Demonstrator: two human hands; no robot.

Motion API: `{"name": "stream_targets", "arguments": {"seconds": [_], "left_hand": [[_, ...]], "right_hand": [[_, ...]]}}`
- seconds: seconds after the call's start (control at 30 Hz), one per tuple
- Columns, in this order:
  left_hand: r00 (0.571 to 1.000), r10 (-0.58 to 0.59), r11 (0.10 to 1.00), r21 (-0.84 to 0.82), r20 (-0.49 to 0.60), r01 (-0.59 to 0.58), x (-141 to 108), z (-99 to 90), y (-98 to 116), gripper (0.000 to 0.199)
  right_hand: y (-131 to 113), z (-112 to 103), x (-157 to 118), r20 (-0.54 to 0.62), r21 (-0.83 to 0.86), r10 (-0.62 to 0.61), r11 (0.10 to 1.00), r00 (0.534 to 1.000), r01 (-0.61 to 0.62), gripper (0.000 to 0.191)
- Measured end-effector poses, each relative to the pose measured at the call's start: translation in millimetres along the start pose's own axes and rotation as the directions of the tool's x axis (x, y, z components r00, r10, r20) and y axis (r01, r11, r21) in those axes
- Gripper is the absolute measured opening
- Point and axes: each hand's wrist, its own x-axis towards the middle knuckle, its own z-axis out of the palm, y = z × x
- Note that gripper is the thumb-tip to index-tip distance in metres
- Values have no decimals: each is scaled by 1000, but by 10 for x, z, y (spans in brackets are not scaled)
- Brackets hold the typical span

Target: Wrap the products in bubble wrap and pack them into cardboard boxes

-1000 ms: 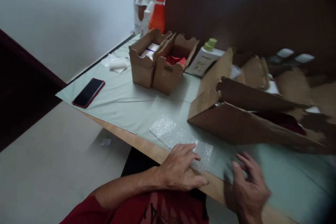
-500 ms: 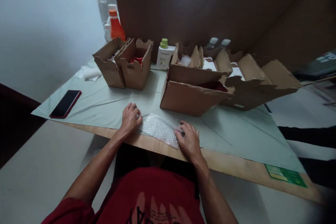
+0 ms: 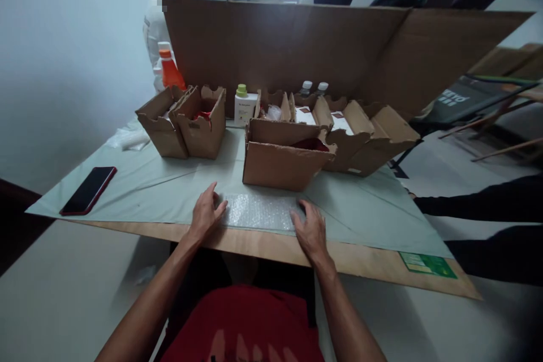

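Observation:
A rectangular piece of clear bubble wrap [image 3: 259, 212] lies flat on the pale green cloth near the table's front edge. At its left end is my left hand [image 3: 206, 212], thumb and fingers apart, the thumb beside the wrap's edge. My right hand [image 3: 311, 229] rests at the opposite end, its thumb and fingers also spread around the corner. Neither hand is closed on the wrap. Just behind it stands an open cardboard box [image 3: 284, 165] with something dark red inside.
Two cardboard boxes [image 3: 203, 138] stand at the back left, more at the back right [image 3: 360, 153]. A white bottle with a green cap [image 3: 245, 108] is between them. A phone [image 3: 89, 190] lies left. Another person's dark-clothed legs [image 3: 487, 203] show at right.
The bubble wrap, tilted before, now lies flat and straight. Both my hands have opened and let go of its ends. The view has tipped upward, showing more of the room.

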Motion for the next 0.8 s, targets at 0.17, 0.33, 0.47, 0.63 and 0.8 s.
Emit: {"name": "stream_targets", "arguments": {"seconds": [0.17,0.33,0.47,0.63,0.8], "left_hand": [[999,30,998,-49,-35,-31,-76,12,-163,43],[995,96,994,-49,-12,-96,-97,0,-187,36],[988,153,988,-4,22,-153,-114,-3,-158,29],[982,185,978,88,48,-188,-143,8,-101,29],[982,182,968,169,44,-187,-154,6,-60,27]], "right_hand": [[92,33,-120,41,-78,-20,997,999,23,41],[74,8,-127,66,-95,-48,994,997,54,39],[52,15,-153,81,-130,-54,989,995,64,25],[51,16,-157,72,-173,-66,982,995,78,25],[56,17,-139,77,-211,-91,972,993,106,43]]}}
